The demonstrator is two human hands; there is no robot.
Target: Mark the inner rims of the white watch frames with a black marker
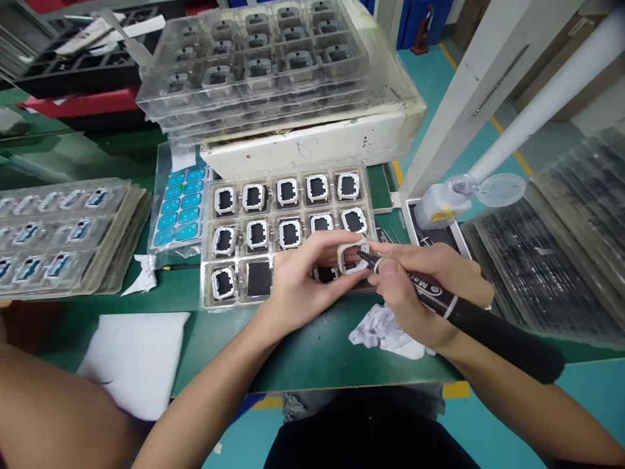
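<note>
My left hand (305, 280) holds a small white square frame (347, 260) between thumb and fingers, over the right part of a clear plastic tray (239, 260). In my right hand (422, 286) is a black marker (481, 322), its dark tip at the inside edge of the frame. The tray carries rows of white frames with dark centres, such as one (288, 191) in the back row. One front pocket shows only a dark square (259, 278). Part of the tray is hidden under my left hand.
Stacked trays (258, 71) rest on a white foam block (307, 146) behind. More trays (112, 234) stand left, beside a sheet of blue pieces (180, 205). A bottle (442, 205) and crumpled cloth (385, 331) are right. A person's arm (58, 404) is at lower left.
</note>
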